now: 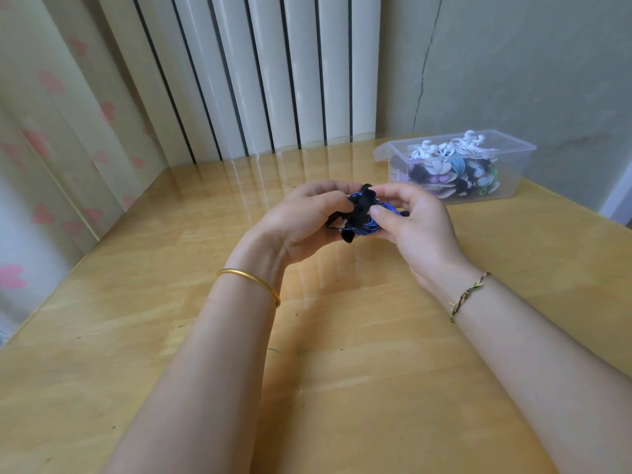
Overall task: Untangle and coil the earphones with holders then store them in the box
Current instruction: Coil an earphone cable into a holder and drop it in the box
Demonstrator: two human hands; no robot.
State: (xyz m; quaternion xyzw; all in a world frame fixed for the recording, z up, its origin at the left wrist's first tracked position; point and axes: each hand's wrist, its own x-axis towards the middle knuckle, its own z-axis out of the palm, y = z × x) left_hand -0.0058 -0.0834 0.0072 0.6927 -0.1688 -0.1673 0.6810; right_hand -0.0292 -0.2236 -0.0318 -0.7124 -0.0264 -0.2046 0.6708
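**Inspector:** State of the grip?

**Recorder:** Both hands are closed on one bundle, held above the table (342,336). The left hand (301,220) curls round its left side. The right hand (410,227) pinches it from the right with thumb and forefinger. Between them sit the blue earphones (359,230), already wound into a tight coil, with the black holder (359,204) wrapped across the coil.

**Inspector:** Progress?

**Recorder:** In my judgement, this set is untangled and coiled, and the holder is being fastened or adjusted. I cannot tell whether it is fully closed, as the fingers hide the fastening. Stowing this set remains to be done.

**Inspector:** And the box?

**Recorder:** The clear box (514,172) stands well apart from the grip, beyond it and to the right, with its lid off or open. It already holds a good many stored bundles (444,159), white on top and darker ones below, so most of the work appears done. No loose earphones show anywhere near the grip.

**Inspector:** Any brands, labels or writing?

**Recorder:** None legible on the holder, cable or box. A gold bangle (251,280) and a braided cord (466,295) sit below the grip on the left and right wrists, both unmarked.
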